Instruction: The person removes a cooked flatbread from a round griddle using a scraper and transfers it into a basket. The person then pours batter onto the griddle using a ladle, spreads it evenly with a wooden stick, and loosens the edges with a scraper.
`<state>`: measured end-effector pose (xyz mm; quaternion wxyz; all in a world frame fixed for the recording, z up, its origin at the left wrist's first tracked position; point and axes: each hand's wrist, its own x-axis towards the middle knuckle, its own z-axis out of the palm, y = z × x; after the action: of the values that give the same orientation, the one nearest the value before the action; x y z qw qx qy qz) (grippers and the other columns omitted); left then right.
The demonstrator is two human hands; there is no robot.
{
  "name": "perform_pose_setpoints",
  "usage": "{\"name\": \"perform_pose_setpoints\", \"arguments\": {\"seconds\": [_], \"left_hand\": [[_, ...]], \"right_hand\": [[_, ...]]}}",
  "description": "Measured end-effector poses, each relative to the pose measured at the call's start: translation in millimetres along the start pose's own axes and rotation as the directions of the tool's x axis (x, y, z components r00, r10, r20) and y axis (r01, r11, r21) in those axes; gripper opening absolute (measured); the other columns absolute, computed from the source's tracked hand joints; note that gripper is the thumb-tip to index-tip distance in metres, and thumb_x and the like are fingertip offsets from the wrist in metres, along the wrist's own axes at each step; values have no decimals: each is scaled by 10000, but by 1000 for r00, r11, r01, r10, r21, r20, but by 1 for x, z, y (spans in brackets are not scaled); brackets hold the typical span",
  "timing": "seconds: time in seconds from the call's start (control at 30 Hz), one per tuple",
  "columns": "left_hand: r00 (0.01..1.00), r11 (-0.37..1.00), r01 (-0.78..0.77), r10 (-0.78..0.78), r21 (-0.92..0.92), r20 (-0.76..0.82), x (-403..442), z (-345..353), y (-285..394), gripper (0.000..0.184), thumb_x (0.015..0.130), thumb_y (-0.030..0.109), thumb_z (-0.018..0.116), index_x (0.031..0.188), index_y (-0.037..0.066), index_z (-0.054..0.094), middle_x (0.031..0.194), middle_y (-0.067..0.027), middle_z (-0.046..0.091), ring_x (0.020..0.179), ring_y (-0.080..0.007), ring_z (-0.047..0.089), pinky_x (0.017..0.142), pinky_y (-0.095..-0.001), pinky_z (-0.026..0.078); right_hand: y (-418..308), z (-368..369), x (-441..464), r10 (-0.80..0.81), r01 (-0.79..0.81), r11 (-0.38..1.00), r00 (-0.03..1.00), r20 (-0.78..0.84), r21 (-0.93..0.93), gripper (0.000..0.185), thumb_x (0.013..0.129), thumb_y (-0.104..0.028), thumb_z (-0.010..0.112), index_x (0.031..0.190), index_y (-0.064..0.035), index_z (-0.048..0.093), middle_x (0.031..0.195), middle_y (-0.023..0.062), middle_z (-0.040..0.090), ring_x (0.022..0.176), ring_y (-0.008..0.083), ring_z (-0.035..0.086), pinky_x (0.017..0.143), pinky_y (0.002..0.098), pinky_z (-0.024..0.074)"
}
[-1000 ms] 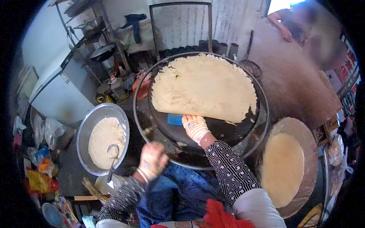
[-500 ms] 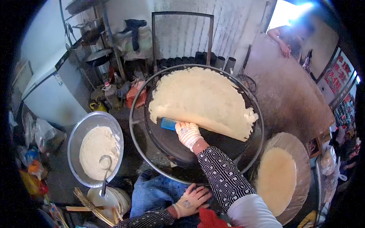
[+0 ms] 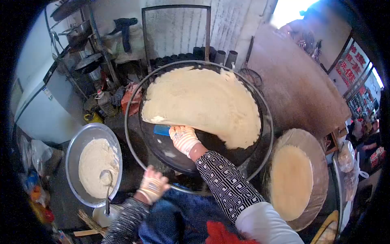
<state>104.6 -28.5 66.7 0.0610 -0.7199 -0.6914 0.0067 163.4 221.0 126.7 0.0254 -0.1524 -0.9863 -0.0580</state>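
My right hand (image 3: 185, 140), in a striped glove, is closed around a blue scraper (image 3: 161, 129) at the near edge of a large pale pancake (image 3: 203, 103). The pancake lies on a round black griddle (image 3: 170, 156); its left and near edge looks slightly raised above the scraper. Little of the scraper shows beyond my fingers. Near the front of the metal ring (image 3: 132, 151) around the griddle is my left hand (image 3: 153, 185), gloved too. Its fingers are blurred but look apart, with nothing visible in them.
On the left stands a metal basin (image 3: 73, 162) of pale batter with a ladle (image 3: 106, 179) in it. A plastic-lined container (image 3: 319, 171) of yellowish batter is on the right. Behind it slopes a brown board (image 3: 280, 77). A white cabinet (image 3: 44, 118) and plastic jug (image 3: 105, 103) stand at left.
My left hand has moved left and up, from my lap toward the ring. The scraper has shifted along the pancake's near edge, which now lifts at the left. The whole view has shifted somewhat.
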Motion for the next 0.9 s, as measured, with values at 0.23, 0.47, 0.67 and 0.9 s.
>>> {"name": "perform_pose_setpoints", "arguments": {"seconds": [0.23, 0.47, 0.67, 0.9], "left_hand": [[986, 190, -118, -93, -975, -138, -11, 1, 222, 356, 863, 281, 614, 1167, 95, 606, 1112, -191, 571, 1038, -350, 546, 936, -541, 385], [870, 567, 357, -491, -743, 43, -48, 25, 198, 511, 903, 308, 581, 1290, -15, 495, 1245, -323, 492, 1132, -494, 465, 1019, -549, 365], [950, 748, 266, -310, -608, 34, -58, 70, 200, 474, 925, 293, 565, 1280, -13, 498, 1251, -319, 489, 1142, -493, 466, 992, -542, 389], [849, 615, 150, -481, -775, -218, -35, -38, 159, 416, 833, 129, 646, 1210, -8, 535, 1064, -224, 537, 965, -397, 523, 861, -476, 424]], "right_hand": [[-3, -17, 5, 41, -41, 999, 999, 26, 26, 345, 878, -130, 462, 1161, 40, 563, 1096, 239, 660, 932, 312, 674, 823, 419, 527], [-4, 15, 9, 35, -32, 998, 998, 52, -44, 392, 927, -131, 438, 1263, 64, 491, 1218, 235, 608, 1100, 321, 625, 863, 407, 535], [11, 49, 33, 13, -16, 998, 998, -59, -54, 359, 895, -146, 478, 1192, 41, 548, 1095, 213, 657, 956, 312, 669, 780, 408, 546], [23, 25, 22, 82, -63, 995, 964, -252, 83, 313, 867, -110, 474, 1117, 65, 542, 925, 200, 666, 791, 287, 677, 668, 398, 555]]}}
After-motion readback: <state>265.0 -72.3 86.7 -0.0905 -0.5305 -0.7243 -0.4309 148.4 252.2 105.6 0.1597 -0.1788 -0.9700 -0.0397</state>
